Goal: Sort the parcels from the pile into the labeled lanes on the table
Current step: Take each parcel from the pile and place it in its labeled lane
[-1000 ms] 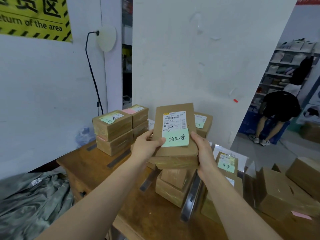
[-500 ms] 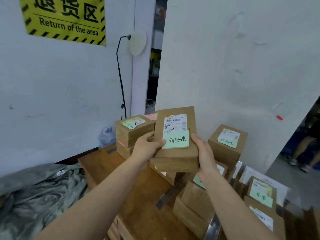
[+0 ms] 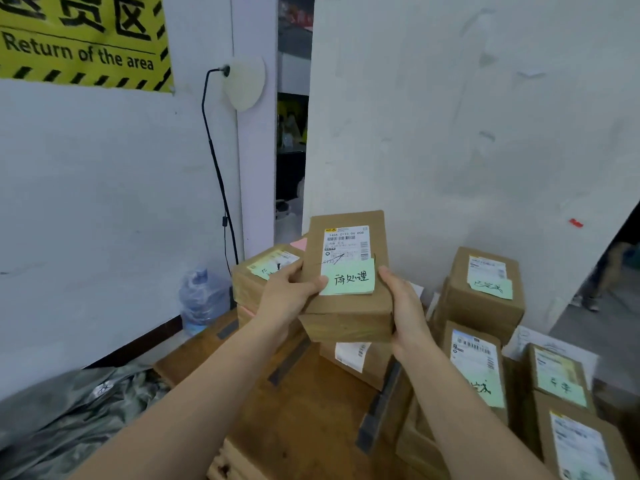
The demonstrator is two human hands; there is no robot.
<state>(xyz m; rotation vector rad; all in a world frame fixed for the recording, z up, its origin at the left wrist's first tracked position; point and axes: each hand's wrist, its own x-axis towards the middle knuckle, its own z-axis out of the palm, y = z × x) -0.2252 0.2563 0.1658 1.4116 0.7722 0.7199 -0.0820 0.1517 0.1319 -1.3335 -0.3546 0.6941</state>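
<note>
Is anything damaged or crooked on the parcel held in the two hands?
Nothing looks damaged. Only the green note on the parcel covers the bottom of its label.

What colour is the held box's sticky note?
The sticky note on the box is pale green; head view.

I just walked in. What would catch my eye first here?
Dead centre, the left hand and right hand grip a brown parcel bearing a green handwritten note. More labelled parcels are stacked at right on the wooden table, and a yellow sign reading "Return of the area" hangs top left.
</note>
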